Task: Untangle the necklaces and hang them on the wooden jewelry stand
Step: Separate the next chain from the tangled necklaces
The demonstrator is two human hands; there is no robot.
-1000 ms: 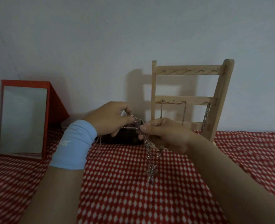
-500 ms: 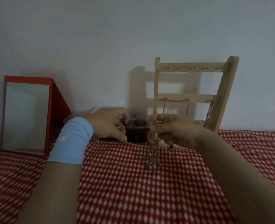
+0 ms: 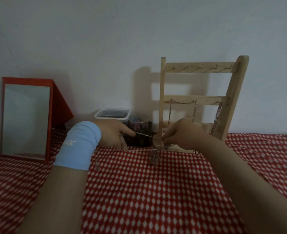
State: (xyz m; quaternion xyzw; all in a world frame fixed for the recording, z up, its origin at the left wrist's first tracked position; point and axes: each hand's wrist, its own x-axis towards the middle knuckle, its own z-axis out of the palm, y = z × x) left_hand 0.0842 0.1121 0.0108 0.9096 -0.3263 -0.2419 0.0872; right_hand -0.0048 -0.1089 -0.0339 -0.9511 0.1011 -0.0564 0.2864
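Red checked counter [image 3: 139, 191]: before the pale wooden jewelry stand [image 3: 230, 92], left hand [image 3: 115, 134] and right hand [image 3: 183, 134] pinch a silver chain necklace [image 3: 144, 135] stretched sideways; its dangling pendant [image 3: 154, 158] is blurred.

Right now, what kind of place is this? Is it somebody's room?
Probably a dressing corner at home, though I can't be sure. A mirror stands by the wall, a wooden stand holds chains, and a red dotted cloth is spread underneath. The left hand and right hand pinch a necklace.
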